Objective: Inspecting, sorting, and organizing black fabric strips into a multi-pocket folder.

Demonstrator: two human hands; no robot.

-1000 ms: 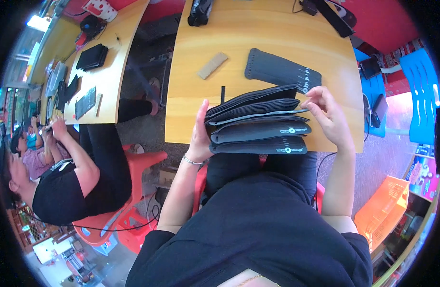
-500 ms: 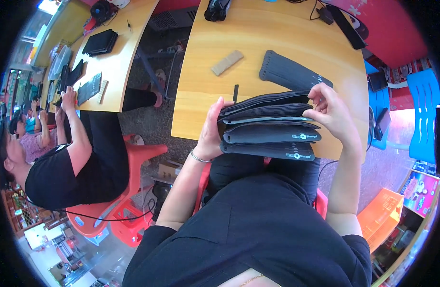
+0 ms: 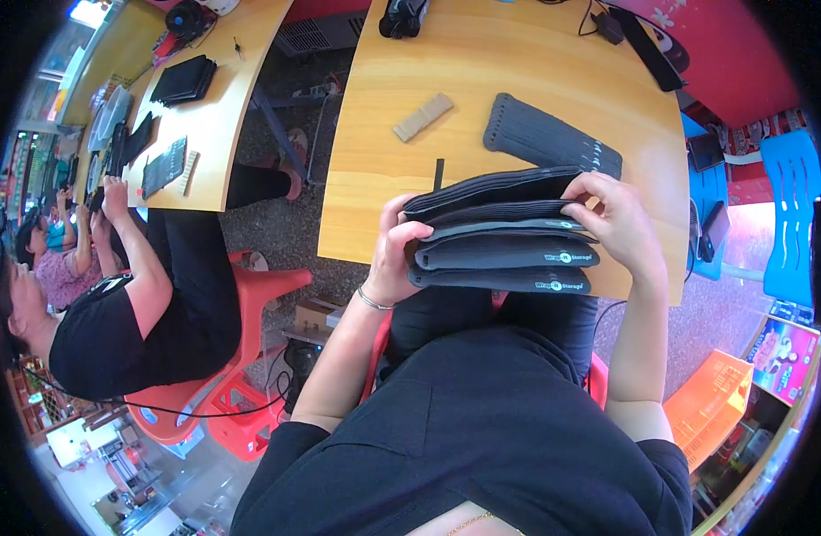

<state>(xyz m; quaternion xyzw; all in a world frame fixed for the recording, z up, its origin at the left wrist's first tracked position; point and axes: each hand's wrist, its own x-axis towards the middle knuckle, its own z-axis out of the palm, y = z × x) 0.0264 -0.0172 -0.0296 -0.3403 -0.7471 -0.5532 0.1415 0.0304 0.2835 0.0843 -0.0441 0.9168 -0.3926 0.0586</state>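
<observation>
A thick bundle of black flat straps [image 3: 495,256], split into several fanned layers with pale print on their ends, is held over the table's near edge. My left hand [image 3: 394,255] grips the bundle's left end, with its fingers bent over the layers. At the right end, my right hand [image 3: 611,214] pinches the upper layers between thumb and fingers. Beyond the bundle a flat dark grey stack of straps [image 3: 549,134] lies on the table. A thin black strip [image 3: 439,174] lies just behind the bundle's left end.
The wooden table [image 3: 366,179] also bears a tan folded piece [image 3: 424,117] and a black pouch-like object [image 3: 403,18]. At left, another person [image 3: 116,330] works at a second table [image 3: 236,98]. An orange crate [image 3: 710,406] and blue chairs [image 3: 786,214] stand at right.
My left fingers have curled over the bundle's left end. The top layers there have shifted and opened apart. My right hand has moved slightly down and left, still pinching.
</observation>
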